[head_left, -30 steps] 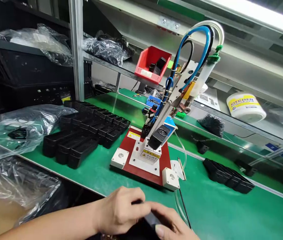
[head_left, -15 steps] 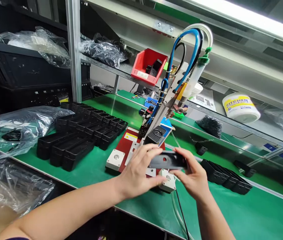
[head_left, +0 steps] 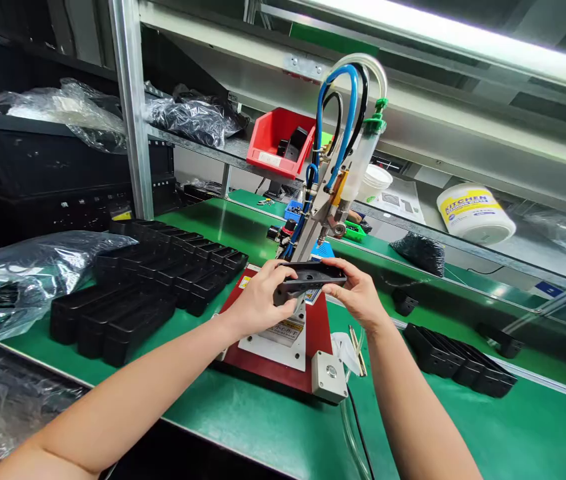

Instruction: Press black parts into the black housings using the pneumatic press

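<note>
A black plastic housing (head_left: 313, 275), long and hollow with its open side showing, is held between both hands. My left hand (head_left: 263, 297) grips its left end, fingers over the top edge and thumb below. On the right end, my right hand (head_left: 357, 293) has its fingers at the upper rim and thumb at the lower one. The housing is raised in front of the column of a bench press-like machine (head_left: 323, 207) with a syringe barrel (head_left: 360, 163) and blue hoses. Under the hands lies the machine's red base (head_left: 319, 327), bearing a grey button box (head_left: 330, 377).
Several black housings (head_left: 163, 267) stand in rows at left, near a clear plastic bag (head_left: 37, 273). More housings (head_left: 457, 357) lie to the right on the green bench. A red bin (head_left: 280, 143) and a white tub (head_left: 475, 213) sit on the shelf.
Both hands have carried the housing up and closer to the machine's column, tilting it so its hollow inside shows. The camera view has shifted slightly.
</note>
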{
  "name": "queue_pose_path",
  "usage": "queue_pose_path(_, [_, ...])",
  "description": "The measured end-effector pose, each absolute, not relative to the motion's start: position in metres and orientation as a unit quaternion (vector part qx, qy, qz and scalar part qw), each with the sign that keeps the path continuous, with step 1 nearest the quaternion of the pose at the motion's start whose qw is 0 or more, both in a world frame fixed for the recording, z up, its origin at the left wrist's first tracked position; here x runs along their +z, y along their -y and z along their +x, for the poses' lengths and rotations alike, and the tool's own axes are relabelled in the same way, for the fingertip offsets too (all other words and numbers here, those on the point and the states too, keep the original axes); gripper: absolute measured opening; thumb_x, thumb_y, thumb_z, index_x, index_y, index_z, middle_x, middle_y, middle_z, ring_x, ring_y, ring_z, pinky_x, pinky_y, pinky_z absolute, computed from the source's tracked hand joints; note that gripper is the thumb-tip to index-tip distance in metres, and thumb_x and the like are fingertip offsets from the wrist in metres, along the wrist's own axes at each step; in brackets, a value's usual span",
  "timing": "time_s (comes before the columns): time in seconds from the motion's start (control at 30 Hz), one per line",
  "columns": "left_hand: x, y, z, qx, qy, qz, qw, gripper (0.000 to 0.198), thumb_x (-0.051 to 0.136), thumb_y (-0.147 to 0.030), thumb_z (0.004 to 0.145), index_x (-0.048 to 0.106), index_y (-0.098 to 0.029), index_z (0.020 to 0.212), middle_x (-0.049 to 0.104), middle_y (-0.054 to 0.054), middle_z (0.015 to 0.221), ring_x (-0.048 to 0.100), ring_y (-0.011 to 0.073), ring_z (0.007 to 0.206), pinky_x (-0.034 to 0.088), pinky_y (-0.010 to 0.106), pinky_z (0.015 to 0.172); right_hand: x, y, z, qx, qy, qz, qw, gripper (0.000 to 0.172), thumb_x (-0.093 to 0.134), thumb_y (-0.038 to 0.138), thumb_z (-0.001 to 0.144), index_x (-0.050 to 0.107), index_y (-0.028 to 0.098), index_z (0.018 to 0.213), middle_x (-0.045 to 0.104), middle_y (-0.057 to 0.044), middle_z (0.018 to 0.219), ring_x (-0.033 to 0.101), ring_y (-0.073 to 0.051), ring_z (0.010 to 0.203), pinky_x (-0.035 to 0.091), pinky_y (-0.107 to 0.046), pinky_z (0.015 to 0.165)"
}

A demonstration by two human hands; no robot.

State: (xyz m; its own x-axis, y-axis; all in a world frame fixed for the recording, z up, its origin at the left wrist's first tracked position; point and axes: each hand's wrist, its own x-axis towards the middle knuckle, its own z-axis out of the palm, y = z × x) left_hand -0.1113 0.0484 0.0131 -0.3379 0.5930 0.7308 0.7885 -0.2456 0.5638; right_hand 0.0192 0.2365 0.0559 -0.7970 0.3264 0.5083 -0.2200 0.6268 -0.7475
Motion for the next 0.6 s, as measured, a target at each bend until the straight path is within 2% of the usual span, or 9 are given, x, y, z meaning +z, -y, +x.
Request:
queue_pose_path(0.13, [0.014,-0.052,-0.133,-0.545,0.589,-0.595,0.042,0.035,0.061,-0.012,0.073,0.057,-0.020,0.107,0.058,0.007,0.113,0.061,0.0200,0.101,0.053,0.035,0.089,0.056,-0.241,0.011,0.449,0.842,-0.047,0.295,0.053,0.081,0.049,0.067,0.067,0.026,0.112,0.068,-0.003,0.110,0.061,-0.024,0.103,0.048,-0.043,0.095])
queue_pose_path(0.27, [0.019,-0.052,-0.159,-0.572,0.536,-0.603,-0.149,0.039,0.069,-0.021,0.074,0.054,-0.019,0.110,0.061,0.006,0.108,0.065,0.0169,0.090,0.053,0.034,0.085,0.053,-0.232,0.005,0.425,0.844,-0.073,0.320,0.053,0.079,0.052,0.068,0.067,0.024,0.112,0.067,-0.005,0.109,0.061,-0.024,0.100,0.050,-0.042,0.092])
queue_pose_path(0.33, [0.023,-0.055,-0.163,-0.579,0.522,-0.592,-0.204,0.047,0.074,-0.028,0.072,0.052,-0.019,0.112,0.062,0.006,0.104,0.065,0.0173,0.087,0.054,0.032,0.079,0.049,-0.226,0.004,0.416,0.841,-0.088,0.335,0.053,0.078,0.052,0.069,0.067,0.024,0.113,0.066,-0.006,0.113,0.061,-0.025,0.103,0.050,-0.042,0.091])
queue_pose_path(0.4, [0.025,-0.062,-0.160,-0.606,0.512,-0.582,-0.178,0.043,0.072,-0.039,0.074,0.054,-0.018,0.107,0.062,0.007,0.103,0.063,0.0179,0.085,0.052,0.030,0.074,0.044,-0.222,0.005,0.410,0.837,-0.101,0.349,0.053,0.078,0.052,0.070,0.067,0.024,0.114,0.065,-0.007,0.116,0.061,-0.025,0.106,0.051,-0.042,0.091])
queue_pose_path(0.47, [0.025,-0.071,-0.152,-0.645,0.511,-0.559,-0.103,0.030,0.059,-0.046,0.084,0.057,-0.017,0.093,0.062,0.008,0.100,0.059,0.0180,0.087,0.049,0.030,0.076,0.040,-0.221,0.006,0.413,0.828,-0.104,0.363,0.052,0.078,0.051,0.069,0.068,0.024,0.113,0.065,-0.008,0.118,0.061,-0.026,0.107,0.051,-0.042,0.092])
queue_pose_path(0.53, [0.024,-0.081,-0.143,-0.675,0.523,-0.520,-0.034,0.031,0.045,-0.043,0.092,0.055,-0.017,0.079,0.061,0.006,0.091,0.056,0.0173,0.086,0.046,0.031,0.080,0.037,-0.222,0.007,0.423,0.820,-0.098,0.373,0.053,0.079,0.051,0.068,0.069,0.024,0.112,0.065,-0.008,0.118,0.060,-0.026,0.109,0.051,-0.042,0.092])
queue_pose_path(0.6, [0.022,-0.088,-0.135,-0.694,0.533,-0.484,-0.007,0.028,0.041,-0.038,0.094,0.054,-0.018,0.079,0.060,0.004,0.086,0.055,0.0162,0.083,0.044,0.030,0.079,0.038,-0.222,0.009,0.427,0.817,-0.094,0.376,0.052,0.079,0.051,0.068,0.070,0.024,0.111,0.065,-0.008,0.119,0.060,-0.026,0.110,0.052,-0.041,0.092])
